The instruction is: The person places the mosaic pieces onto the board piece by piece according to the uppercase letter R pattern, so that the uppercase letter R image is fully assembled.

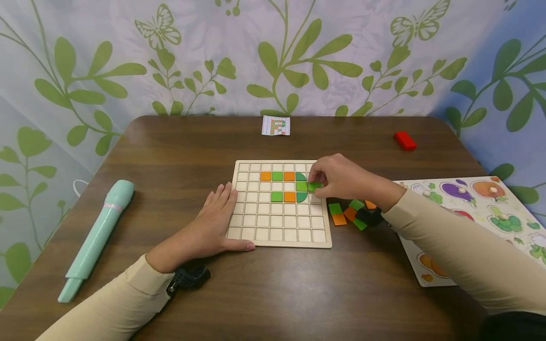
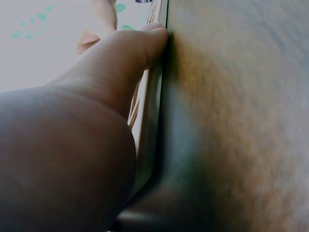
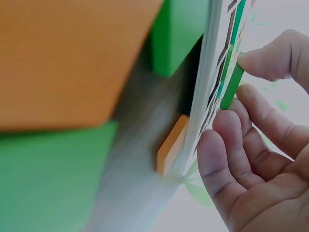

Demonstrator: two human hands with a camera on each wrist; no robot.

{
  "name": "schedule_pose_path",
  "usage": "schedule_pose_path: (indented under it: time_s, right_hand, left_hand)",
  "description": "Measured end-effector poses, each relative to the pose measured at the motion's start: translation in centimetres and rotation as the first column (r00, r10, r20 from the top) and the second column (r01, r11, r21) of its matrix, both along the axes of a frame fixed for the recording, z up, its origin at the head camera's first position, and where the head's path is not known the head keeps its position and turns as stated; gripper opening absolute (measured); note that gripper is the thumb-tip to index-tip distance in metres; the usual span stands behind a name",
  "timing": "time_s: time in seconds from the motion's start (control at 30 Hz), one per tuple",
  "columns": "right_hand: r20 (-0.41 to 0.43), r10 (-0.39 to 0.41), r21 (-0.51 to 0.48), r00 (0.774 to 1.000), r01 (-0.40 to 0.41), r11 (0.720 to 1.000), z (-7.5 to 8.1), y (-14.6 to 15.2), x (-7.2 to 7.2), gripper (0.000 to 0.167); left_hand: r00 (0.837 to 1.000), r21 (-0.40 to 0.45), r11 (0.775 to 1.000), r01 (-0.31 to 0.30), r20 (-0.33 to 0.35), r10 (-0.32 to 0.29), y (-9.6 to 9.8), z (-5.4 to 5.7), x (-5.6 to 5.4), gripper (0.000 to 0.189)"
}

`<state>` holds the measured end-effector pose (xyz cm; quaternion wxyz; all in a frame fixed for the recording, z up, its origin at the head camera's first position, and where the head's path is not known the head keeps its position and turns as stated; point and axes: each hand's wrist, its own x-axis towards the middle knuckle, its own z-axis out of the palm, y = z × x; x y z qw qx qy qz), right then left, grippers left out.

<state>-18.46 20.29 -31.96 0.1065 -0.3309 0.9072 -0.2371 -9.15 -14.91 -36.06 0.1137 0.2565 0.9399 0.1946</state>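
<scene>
A pale wooden grid board (image 1: 275,221) lies on the table, with orange, green and teal pieces set in some of its upper cells. My left hand (image 1: 213,220) rests along the board's left side, fingers straight, its thumb by the lower left corner. With thumb and fingertips, my right hand (image 1: 341,177) pinches a green square tile (image 3: 233,84) at the board's right-hand column, beside another green tile (image 1: 301,185). Two rounded teal pieces (image 1: 301,196) sit above and below that neighbour. Loose green and orange tiles (image 1: 339,219) lie just right of the board, partly under my right wrist.
A small printed card (image 1: 276,126) lies at the table's back edge. Further right is a red block (image 1: 405,140). A vegetable puzzle board (image 1: 431,189) lies under my right forearm. At the left rests a long mint-green stick-like object (image 1: 95,241) with a thicker end.
</scene>
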Motion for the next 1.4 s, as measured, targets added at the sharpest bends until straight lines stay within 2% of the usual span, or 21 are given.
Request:
schedule_pose_path:
  time_s: [0.27,0.7,0.9,1.2,1.4]
  right_hand:
    - [-0.021,0.066,-0.031,0.998,-0.067,0.997,-0.2,-2.1,-0.4,0.013]
    - [-0.071,0.160,-0.019,0.985,-0.162,0.987,0.1,-6.0,-0.9,0.013]
    - [-0.072,0.164,-0.021,0.984,-0.166,0.986,0.4,-7.6,-1.0,0.010]
    - [-0.083,0.196,-0.029,0.977,-0.199,0.980,0.1,-9.3,-1.3,0.011]
    - [-0.069,0.171,-0.024,0.983,-0.173,0.985,-0.2,-10.1,-1.4,0.009]
  left_hand:
    - [1.000,-0.003,1.000,-0.002,0.001,0.002,0.0,0.0,0.0,0.137]
    - [1.000,0.000,1.000,-0.002,-0.009,0.002,0.1,0.0,-0.1,0.136]
    - [1.000,0.003,1.000,0.002,-0.027,-0.002,0.1,0.0,0.0,0.136]
    - [0.999,0.004,1.000,0.010,-0.038,-0.009,0.0,-0.2,0.0,0.134]
    - [0.999,0.007,1.000,0.010,-0.045,-0.010,0.0,-0.3,-0.1,0.134]
